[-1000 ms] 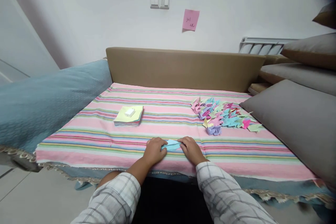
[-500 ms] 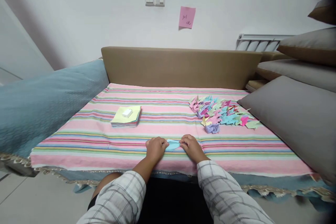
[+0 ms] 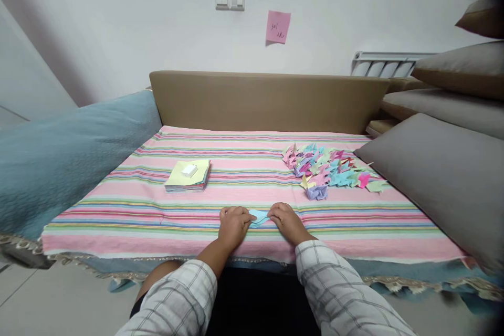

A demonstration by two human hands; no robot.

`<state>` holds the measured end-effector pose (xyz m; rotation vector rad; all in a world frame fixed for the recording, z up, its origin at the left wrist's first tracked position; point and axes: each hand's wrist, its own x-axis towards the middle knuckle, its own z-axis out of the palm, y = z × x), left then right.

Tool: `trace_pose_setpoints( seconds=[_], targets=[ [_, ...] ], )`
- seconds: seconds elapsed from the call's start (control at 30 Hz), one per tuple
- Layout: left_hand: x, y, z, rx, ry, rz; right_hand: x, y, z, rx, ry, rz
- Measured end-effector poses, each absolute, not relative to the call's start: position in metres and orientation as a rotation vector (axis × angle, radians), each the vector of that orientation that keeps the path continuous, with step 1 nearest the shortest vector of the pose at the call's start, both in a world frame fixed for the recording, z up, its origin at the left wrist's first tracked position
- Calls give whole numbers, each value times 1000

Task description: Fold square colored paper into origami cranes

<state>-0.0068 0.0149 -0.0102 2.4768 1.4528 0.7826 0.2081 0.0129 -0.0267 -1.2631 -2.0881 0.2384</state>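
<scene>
A small folded piece of light blue paper (image 3: 259, 217) lies low over the striped cloth (image 3: 129, 215), stretched between my two hands. My left hand (image 3: 235, 224) pinches its left end between thumb and fingers. At the opposite end, my right hand (image 3: 286, 220) pinches the paper the same way. The fingertips cover both ends of the paper. Beyond my right hand lies a heap of folded paper cranes (image 3: 331, 168) in pink, blue, purple, green and yellow.
Left of my hands sits a stack of coloured paper sheets (image 3: 188, 185) with a small white block (image 3: 189, 170) on top. Grey cushions (image 3: 437, 168) are piled along the right side. A brown backrest (image 3: 268, 102) and a blue-covered armrest (image 3: 98, 142) border the cloth.
Both hands keep their pinch on the blue paper. Its visible part looks slightly narrower and its outline has shifted. The whole view has moved a little.
</scene>
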Motion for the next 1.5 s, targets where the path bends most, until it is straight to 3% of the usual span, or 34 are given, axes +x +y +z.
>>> trace_pose_setpoints(
  seconds=[1.0,1.3,1.5],
  targets=[
    [-12,10,-6,2809,1354,653,185,-19,-40,-1304,-2164,-377],
    [-11,7,-8,2781,1391,648,193,-24,-33,-1591,-1994,-306],
    [-10,7,-9,2779,1393,678,175,-33,-34,-1236,-2173,-326]
  ],
)
